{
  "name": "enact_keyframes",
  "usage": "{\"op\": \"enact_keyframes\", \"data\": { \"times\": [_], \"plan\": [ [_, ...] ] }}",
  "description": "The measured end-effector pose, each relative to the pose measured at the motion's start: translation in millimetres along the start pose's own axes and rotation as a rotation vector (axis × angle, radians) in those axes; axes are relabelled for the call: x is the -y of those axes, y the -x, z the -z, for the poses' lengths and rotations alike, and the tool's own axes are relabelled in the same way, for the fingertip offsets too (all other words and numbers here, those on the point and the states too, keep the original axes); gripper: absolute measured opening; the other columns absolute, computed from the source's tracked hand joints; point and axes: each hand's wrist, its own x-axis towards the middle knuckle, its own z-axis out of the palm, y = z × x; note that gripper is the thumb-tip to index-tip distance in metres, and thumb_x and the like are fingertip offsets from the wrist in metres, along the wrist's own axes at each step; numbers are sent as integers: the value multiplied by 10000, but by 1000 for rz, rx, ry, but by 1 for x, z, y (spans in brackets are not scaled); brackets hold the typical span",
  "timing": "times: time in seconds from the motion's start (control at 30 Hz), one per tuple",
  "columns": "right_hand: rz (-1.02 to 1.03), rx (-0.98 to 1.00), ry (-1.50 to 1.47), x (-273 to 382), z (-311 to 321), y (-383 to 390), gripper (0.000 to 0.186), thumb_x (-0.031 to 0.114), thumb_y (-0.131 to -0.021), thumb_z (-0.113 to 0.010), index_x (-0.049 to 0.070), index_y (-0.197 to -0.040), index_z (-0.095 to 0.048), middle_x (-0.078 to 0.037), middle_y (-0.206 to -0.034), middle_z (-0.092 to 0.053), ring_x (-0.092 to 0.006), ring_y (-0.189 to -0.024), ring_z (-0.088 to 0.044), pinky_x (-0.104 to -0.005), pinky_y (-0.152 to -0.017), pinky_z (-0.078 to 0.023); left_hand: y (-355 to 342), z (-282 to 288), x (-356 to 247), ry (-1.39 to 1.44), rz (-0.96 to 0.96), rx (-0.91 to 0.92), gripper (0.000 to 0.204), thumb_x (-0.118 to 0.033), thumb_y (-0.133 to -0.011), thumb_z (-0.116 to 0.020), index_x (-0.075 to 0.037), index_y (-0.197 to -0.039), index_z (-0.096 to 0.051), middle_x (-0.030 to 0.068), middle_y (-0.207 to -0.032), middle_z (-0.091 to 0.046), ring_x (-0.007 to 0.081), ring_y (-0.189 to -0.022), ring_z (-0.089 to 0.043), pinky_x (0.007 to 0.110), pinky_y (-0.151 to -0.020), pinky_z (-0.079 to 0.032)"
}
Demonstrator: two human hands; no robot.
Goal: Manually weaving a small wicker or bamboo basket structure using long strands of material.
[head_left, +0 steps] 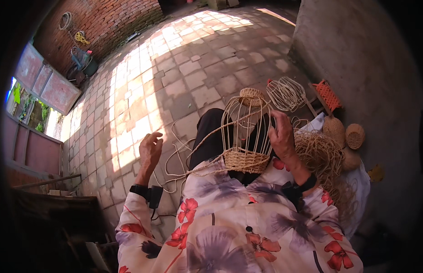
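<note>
A half-woven basket (246, 162) stands between my knees. Its near band is tightly plaited, bare upright ribs rise from it, and a small round woven end (251, 97) tops the far side. My right hand (280, 134) closes on the ribs at the basket's right side; its palm side is hidden. From the upper ribs a twisted cord (207, 142) slants down to the left, and loose strands loop beside my left knee. Away from the basket, my left hand (150, 149) hangs over the tiles with loosely bent fingers, thumb apart, and no strand visible in it.
On my right lie a heap of loose fibre strands (317, 150), a coil of cord (286, 94), small woven baskets (355, 136) and a low stool with orange webbing (327, 94). A plastered wall (357, 59) bounds that side. Dark furniture (52, 218) stands at lower left.
</note>
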Motion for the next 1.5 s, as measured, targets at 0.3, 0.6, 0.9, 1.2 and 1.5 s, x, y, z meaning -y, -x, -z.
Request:
{"op": "enact_keyframes", "data": {
  "times": [0.3, 0.6, 0.9, 1.2, 1.5],
  "plan": [
    [-59, -5, -29, 64, 9, -28, 387, 46, -737, -647, 48, -1107, -532, -121, -945, -550, -319, -885, -561, -406, -776, -466, -27, -46, -186, 281, -505, 39, 82, -93, -784, -642, -76, -856, -675, 102, -726, -547, 314, -705, -603, 415, -614, -479],
    [-74, -50, -4, 48, 7, -26, 408, 58, -689, -659, 85, -1075, -530, -93, -925, -558, -286, -886, -573, -405, -753, -431, -3, 21, 72, -454, 290, -77, 158, -159, -823, -578, -99, -804, -723, 117, -835, -689, 310, -737, -664, 418, -652, -518],
    [-22, 2, 208, 61, 0, -31, 470, 97, -697, -660, 85, -1140, -502, -101, -979, -550, -297, -916, -578, -419, -757, -438, -14, -21, -27, 256, 63, 165, 258, -160, -870, -602, -57, -1099, -662, 138, -1035, -662, 276, -925, -647, 347, -815, -499],
    [-3, -41, 194, 46, -7, -34, 481, 14, -705, -597, 87, -1169, -495, -138, -964, -547, -354, -868, -588, -446, -721, -483, -15, -29, -119, 273, -378, 292, 171, -144, -932, -496, -22, -974, -608, 197, -842, -638, 412, -773, -616, 460, -674, -487],
    [-163, -10, -36, 21, -12, -30, 456, -27, -720, -547, 66, -1164, -493, -177, -1017, -572, -383, -920, -606, -449, -774, -498, 133, 154, 361, -195, 794, 43, 347, -313, -936, -428, -26, -976, -619, 193, -1002, -616, 314, -952, -580, 426, -846, -445]
  ]
}}
